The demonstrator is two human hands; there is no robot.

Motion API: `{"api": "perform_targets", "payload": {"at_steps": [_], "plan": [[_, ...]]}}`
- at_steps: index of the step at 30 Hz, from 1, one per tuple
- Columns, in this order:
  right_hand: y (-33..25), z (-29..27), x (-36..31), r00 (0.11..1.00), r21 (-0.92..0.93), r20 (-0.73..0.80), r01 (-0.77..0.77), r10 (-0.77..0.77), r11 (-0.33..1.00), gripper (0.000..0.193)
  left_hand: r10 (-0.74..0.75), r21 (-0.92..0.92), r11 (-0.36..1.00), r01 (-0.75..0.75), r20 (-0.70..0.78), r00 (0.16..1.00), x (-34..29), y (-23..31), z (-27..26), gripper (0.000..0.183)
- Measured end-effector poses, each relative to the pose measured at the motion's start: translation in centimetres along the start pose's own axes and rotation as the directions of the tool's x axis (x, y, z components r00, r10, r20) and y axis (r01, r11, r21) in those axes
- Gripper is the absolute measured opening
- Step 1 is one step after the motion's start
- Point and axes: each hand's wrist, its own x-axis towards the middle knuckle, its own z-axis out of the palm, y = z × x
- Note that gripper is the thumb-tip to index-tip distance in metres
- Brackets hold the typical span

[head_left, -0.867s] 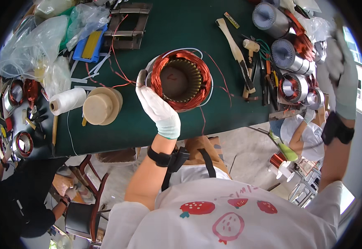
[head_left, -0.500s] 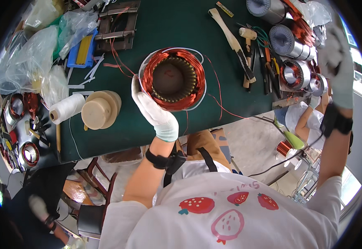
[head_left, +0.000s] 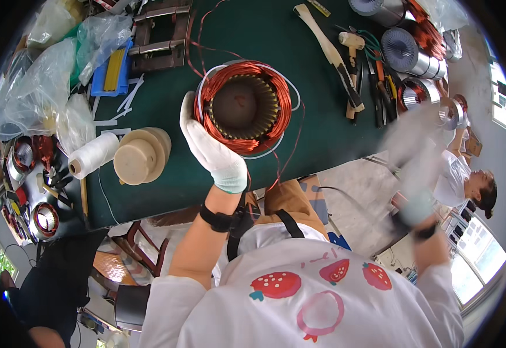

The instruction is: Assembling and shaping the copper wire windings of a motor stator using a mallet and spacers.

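My left hand (head_left: pixel 213 152), fingers together and nearly straight, lies along the left side of the copper-wound stator (head_left: pixel 247 143) by the green table's (head_left: pixel 322 130) near edge: glossy wire ring (head_left: pixel 238 70), ribbed bore (head_left: pixel 268 110). My right hand (head_left: pixel 418 153) is a blur near the table's near-right corner; can't tell finger spread or grip.

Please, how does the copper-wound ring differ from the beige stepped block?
The copper-wound ring is reddish with trailing wires; the beige stepped block is plain, without wires. The ring has a deep opening, while the block's visible end is closed. The left hand rests against the ring; no hand touches the block. Both are round.
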Motion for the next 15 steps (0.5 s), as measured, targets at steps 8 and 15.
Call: {"api": "perform_targets", "payload": {"at_steps": [8, 15], "plan": [[5.2, -15.7, -6.8, 0.662, -0.541, -0.428, 0.357, -0.615, 0.762, 0.039, 0.144, 0.180, 0.973, -0.144, 0.014, 0.989, -1.3, 0.1, 0.7, 0.050], [0.3, 5.5, -0.4, 0.982, -0.896, 0.185, 0.150, 0.044, 0.419, 0.043, -0.030, 0.068, 0.997, 0.026, 0.061, 0.998, 0.5, 0.8, -1.4, 0.052]]}}
